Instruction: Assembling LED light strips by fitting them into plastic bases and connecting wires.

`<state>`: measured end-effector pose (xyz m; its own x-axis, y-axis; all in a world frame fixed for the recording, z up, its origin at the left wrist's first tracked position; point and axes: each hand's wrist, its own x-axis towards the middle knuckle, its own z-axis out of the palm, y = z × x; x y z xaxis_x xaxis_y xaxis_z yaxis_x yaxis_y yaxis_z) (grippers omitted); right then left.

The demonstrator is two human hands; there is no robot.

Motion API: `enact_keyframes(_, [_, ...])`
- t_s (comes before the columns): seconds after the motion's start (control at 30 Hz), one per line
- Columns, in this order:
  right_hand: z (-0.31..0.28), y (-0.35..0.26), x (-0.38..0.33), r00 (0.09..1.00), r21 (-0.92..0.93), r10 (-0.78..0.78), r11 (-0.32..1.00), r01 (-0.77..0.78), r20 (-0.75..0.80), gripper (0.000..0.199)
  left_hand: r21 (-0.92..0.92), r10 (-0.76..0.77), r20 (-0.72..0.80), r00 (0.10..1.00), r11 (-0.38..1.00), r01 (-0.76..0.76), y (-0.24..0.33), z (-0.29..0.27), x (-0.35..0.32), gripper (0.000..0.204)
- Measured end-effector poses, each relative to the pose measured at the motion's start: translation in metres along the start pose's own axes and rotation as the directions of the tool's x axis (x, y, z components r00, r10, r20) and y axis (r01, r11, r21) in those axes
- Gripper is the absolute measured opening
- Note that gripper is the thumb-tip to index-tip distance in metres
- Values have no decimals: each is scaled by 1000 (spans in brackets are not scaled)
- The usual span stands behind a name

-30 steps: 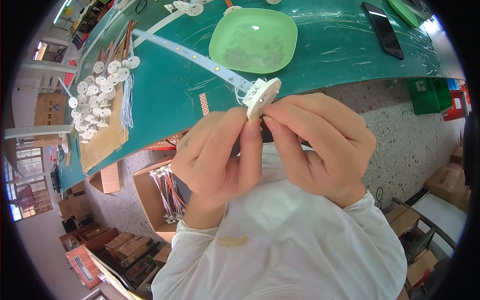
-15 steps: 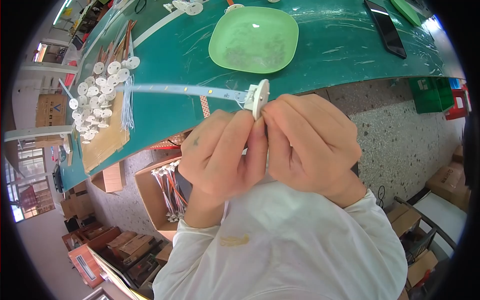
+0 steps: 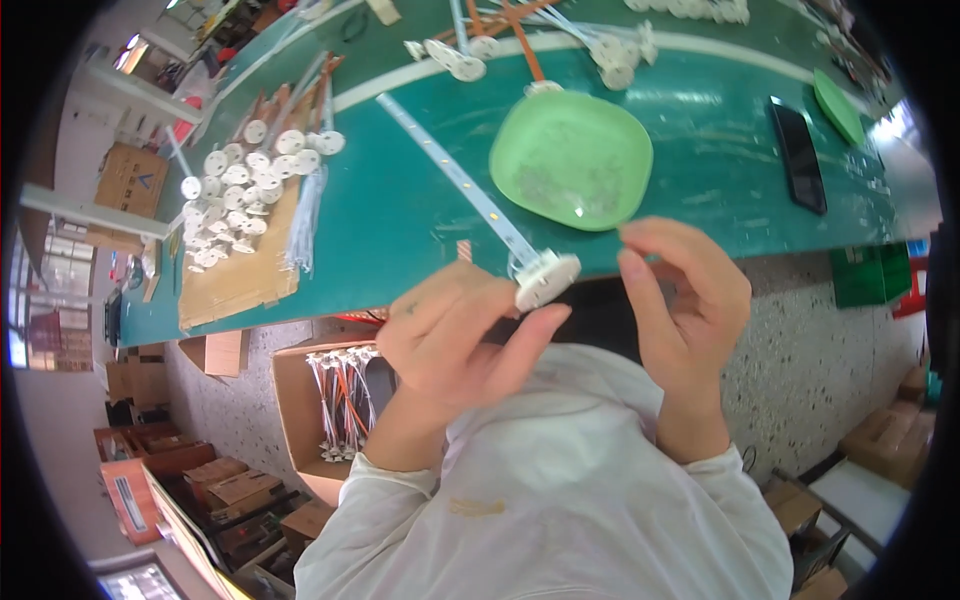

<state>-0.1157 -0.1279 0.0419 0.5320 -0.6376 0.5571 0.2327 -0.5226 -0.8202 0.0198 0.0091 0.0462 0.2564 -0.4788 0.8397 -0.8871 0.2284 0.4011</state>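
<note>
Right hand (image 3: pixel 685 300) has let go of the white round end cap (image 3: pixel 546 279) and pulled away to the side; earlier both hands pinched it. Left hand (image 3: pixel 460 335) now alone grips the cap, thumb underneath, with the long LED strip (image 3: pixel 455 170) running up-left over the green table (image 3: pixel 700 120). Right fingers loosely curled, empty. Green plate (image 3: pixel 570 155) just beyond; black phone (image 3: pixel 797 153) to its right.
</note>
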Motion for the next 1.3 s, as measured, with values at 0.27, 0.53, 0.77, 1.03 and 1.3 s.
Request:
enact_keyframes(0.27, [-31, 22, 9, 999, -210, -30, 977, 35, 26, 13, 518, 78, 89, 993, 848, -113, -50, -64, 40, 12])
enact_keyframes(0.53, [-40, 34, 29, 999, -318, 0, 948, 13, 41, 8, 768, -481, 406, 777, 641, -5, -226, -222, 113, 18])
enact_keyframes(0.77, [-8, 53, 138, 937, -363, 7, 923, 129, 349, 11, 814, -637, 447, 628, 581, 11, -253, -238, 133, 21])
enact_keyframes(1.03, [57, 98, 204, 779, -550, 139, 783, 291, 611, 21, 733, -499, 496, 710, 679, -34, -261, -231, 136, 12])
enact_keyframes(1.3, [89, 156, 225, 834, -727, 274, 656, 202, 479, 36, 757, -219, 228, 949, 653, -31, -195, -186, 120, 31])
